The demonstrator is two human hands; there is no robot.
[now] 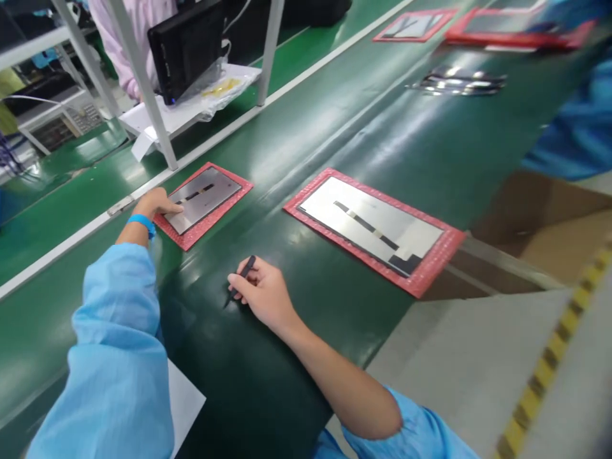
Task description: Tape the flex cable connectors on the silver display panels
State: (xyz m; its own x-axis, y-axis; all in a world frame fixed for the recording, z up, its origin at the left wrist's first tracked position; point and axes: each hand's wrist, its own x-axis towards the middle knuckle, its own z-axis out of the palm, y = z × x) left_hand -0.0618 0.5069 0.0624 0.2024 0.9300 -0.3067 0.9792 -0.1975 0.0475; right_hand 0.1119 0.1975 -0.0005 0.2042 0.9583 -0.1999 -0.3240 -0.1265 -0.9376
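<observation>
At the left edge of a flat grey display panel (pixel 205 197), my left hand (pixel 157 203) closes with the thumb on top; its other fingers are mostly hidden. That panel lies on a pink bubble-wrap sheet (pixel 241 185) and has a dark strip across its back. Held between the fingers of my right hand (pixel 261 287) is a slim black pen (pixel 247 266), its tip pointing down toward the green bench. Right of it, a larger silver display panel (pixel 370 217) rests on another pink bubble-wrap sheet (pixel 442 255), apart from both hands.
The green work surface (pixel 287 331) runs away to the upper right. More panels on red wrap (pixel 415 27) and a shiny dark item (pixel 459 81) lie farther along, near a co-worker's blue sleeve (pixel 578 121). A cardboard box (pixel 549 223) stands at right, a monitor (pixel 189 48) behind a metal frame.
</observation>
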